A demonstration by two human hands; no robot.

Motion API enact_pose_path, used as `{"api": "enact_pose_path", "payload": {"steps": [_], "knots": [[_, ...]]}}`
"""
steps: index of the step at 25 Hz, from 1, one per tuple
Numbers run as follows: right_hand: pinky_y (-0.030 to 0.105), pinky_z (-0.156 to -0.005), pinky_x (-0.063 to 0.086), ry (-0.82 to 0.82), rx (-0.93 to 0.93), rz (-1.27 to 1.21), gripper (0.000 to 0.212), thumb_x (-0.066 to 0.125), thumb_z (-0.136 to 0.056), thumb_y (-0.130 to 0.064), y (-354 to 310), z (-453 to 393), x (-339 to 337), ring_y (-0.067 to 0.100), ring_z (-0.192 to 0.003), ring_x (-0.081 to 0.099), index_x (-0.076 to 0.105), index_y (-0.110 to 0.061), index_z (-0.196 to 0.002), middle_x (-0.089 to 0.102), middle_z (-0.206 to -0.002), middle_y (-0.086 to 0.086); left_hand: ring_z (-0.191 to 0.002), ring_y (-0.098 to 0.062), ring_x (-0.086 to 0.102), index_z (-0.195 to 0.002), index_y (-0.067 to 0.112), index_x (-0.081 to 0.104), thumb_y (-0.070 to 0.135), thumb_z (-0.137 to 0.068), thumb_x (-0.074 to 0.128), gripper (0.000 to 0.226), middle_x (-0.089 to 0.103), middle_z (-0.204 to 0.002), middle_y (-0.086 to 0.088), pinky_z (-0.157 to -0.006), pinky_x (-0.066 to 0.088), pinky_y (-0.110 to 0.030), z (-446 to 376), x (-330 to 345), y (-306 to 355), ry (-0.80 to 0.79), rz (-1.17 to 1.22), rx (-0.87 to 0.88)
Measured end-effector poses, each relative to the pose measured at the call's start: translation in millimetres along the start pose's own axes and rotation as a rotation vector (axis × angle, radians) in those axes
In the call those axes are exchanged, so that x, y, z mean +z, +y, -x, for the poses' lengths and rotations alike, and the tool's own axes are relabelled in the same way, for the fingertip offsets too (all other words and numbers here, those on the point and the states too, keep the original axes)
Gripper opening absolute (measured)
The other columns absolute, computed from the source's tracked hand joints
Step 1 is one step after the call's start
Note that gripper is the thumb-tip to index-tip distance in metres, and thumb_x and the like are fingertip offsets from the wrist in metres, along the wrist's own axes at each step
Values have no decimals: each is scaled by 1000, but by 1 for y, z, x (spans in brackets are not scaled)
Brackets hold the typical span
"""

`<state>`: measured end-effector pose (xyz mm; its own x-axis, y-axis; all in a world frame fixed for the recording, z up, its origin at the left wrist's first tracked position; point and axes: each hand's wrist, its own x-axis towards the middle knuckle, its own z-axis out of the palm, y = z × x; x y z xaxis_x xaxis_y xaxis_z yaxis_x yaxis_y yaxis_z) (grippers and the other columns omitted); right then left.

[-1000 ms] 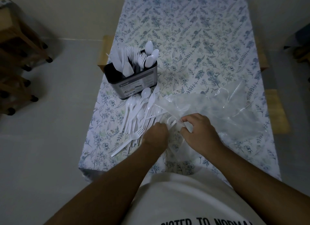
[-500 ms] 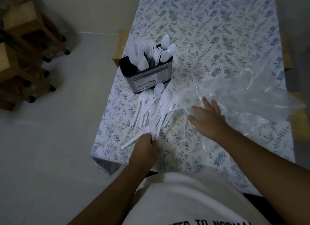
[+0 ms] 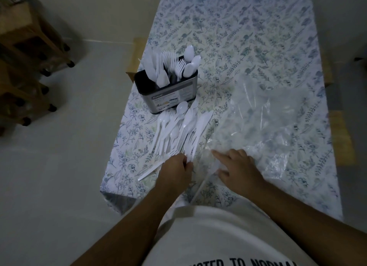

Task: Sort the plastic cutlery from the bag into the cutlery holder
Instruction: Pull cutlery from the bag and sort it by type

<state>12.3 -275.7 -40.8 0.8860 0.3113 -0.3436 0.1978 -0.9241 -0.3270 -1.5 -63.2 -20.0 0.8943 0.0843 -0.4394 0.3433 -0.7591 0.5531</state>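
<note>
Head view: the left hand [image 3: 175,169] curls its fingers round handle ends at the near edge of the pile of white plastic cutlery [image 3: 179,130], while the right hand [image 3: 237,166] lies spread on the clear plastic bag [image 3: 278,117]. Best to pinch one piece and lift it clear without dragging neighbours. The pile lies just in front of the cutlery holder [image 3: 168,93], long axes running away from the person, heads toward the holder.

Single head view, angled steeply down, close over table [image 3: 248,37]
</note>
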Motion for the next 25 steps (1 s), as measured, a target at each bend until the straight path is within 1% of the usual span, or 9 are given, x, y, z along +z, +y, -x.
{"api": "enact_pose_path", "payload": {"steps": [4,7,10,13,15,18,20,22,25], "knots": [[31,-85,47,-23,186,-660,43,60,-98,-43,-18,-9,-18,14,-100,60,58,-29,-139,64,-112,-3,-53,-8,42,-63,24,41,20,-98,60,39,45,-60,6,-49,31,-17,-4,2,4,-72,19,158],[25,-65,46,-37,422,-1017,24,61,-99,-38,-32,-18,-27,15,-80,65,70,-16,-101,72,-91,9,-51,-7,41,-64,24,46,19,-95,64,36,45,-58,7,-51,31,-21,-8,4,7,-148,-5,304],[29,-60,47,-3,539,-1058,26,61,-99,-31,-35,-23,-29,18,-73,65,68,-9,-87,70,-78,8,-53,-3,47,-71,20,58,24,-93,67,24,52,-60,9,-53,39,-20,-8,5,6,-111,33,293],[30,-59,49,53,594,-1113,26,60,-100,-30,-29,-23,-29,13,-69,64,70,-5,-99,68,-82,8,-69,-6,60,-96,16,69,32,-97,63,17,66,-80,6,-68,54,-25,-5,4,2,10,119,177],[35,-63,55,75,591,-1138,23,59,-100,-26,-27,-23,-28,16,-70,65,69,-5,-103,67,-85,11,-81,-10,61,-109,18,63,40,-96,62,26,62,-98,5,-74,57,-29,-2,1,1,96,112,155],[47,-74,64,91,600,-1252,18,50,-101,-13,-29,-23,-26,26,-80,69,68,-13,-104,64,-91,17,-69,-12,56,-80,25,58,48,-84,72,28,59,-81,6,-62,51,-28,3,-2,8,-112,-129,145],[50,-75,64,73,618,-1317,22,47,-99,-8,-30,-24,-24,27,-84,68,69,-10,-101,61,-90,17,-72,-18,62,-79,18,65,46,-78,76,30,66,-80,0,-64,51,-30,7,5,10,-306,-346,139],[44,-74,62,32,587,-1212,24,47,-97,-8,-31,-26,-21,23,-87,64,70,-11,-96,63,-91,12,-86,-25,68,-89,13,72,36,-78,74,26,70,-90,-7,-71,55,-34,6,10,8,-352,-425,152],[31,-67,48,41,568,-1116,24,48,-97,-9,-31,-29,-19,19,-80,57,71,-14,-95,61,-87,7,-84,-23,68,-87,13,70,26,-77,74,17,69,-86,-4,-75,59,-34,-1,-7,0,-336,-408,177]]}}
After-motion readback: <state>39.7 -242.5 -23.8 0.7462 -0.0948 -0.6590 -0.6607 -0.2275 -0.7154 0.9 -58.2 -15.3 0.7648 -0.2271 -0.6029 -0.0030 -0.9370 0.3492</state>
